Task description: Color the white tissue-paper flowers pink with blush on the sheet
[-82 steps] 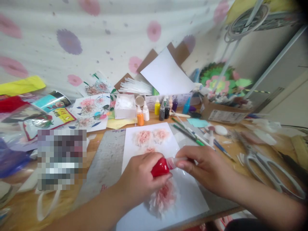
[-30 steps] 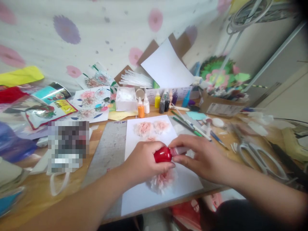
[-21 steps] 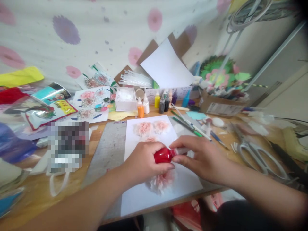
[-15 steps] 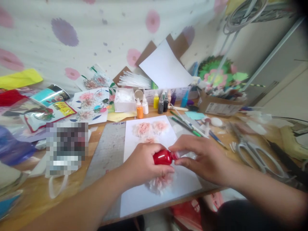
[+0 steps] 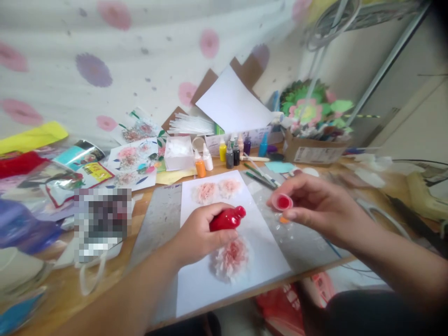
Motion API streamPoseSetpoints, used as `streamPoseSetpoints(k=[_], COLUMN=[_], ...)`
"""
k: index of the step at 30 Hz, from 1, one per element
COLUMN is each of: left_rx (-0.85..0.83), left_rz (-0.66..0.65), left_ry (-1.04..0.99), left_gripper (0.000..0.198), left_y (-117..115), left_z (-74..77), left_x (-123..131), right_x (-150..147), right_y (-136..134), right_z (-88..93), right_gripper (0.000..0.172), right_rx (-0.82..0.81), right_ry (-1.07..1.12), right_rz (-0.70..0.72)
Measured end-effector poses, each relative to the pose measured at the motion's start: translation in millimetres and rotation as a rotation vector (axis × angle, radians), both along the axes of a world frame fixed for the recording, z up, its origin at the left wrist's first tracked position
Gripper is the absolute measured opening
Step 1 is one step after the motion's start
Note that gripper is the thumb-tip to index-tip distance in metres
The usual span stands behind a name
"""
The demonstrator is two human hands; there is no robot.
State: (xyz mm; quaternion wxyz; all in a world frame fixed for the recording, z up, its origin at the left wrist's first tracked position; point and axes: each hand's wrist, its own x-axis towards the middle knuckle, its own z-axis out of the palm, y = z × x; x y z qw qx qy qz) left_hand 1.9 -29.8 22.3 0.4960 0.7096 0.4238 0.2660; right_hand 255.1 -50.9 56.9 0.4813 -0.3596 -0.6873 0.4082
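Observation:
My left hand is closed around a small red paint bottle, tilted so its uncapped neck points up and right. To the right, my right hand pinches a pale cap with red paint inside, its hollow side facing me. Bottle and cap are apart. Both hands are over or beside a white sheet that bears pink and white ruffled flowers. The sheet lies on a grey mat.
Small paint bottles stand behind the sheet, near a white box. Pens lie at the right, with scissors partly behind my right arm. Plastic packets and a cup crowd the left.
The cap has come off the red bottle and moved right in my right hand. My left hand still holds the bottle, now a little further left. The view has shifted slightly.

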Motion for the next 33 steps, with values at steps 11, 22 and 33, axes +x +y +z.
streamPoseSetpoints(k=[11, 22, 33], left_rx=[0.354, 0.450, 0.534], left_rz=[-0.180, -0.173, -0.182], left_ry=[0.461, 0.627, 0.672], left_gripper=[0.042, 0.029, 0.025], left_y=[31, 44, 44], left_z=[28.5, 17.2, 13.7], left_x=[58, 97, 105], right_x=[68, 92, 105], right_y=[-3, -7, -13], right_z=[10.9, 7.5, 2.9], right_gripper=[0.021, 0.033, 0.033], right_rx=[0.007, 0.035, 0.010], right_ry=[0.146, -0.045, -0.039], right_rz=[-0.189, -0.273, -0.299])
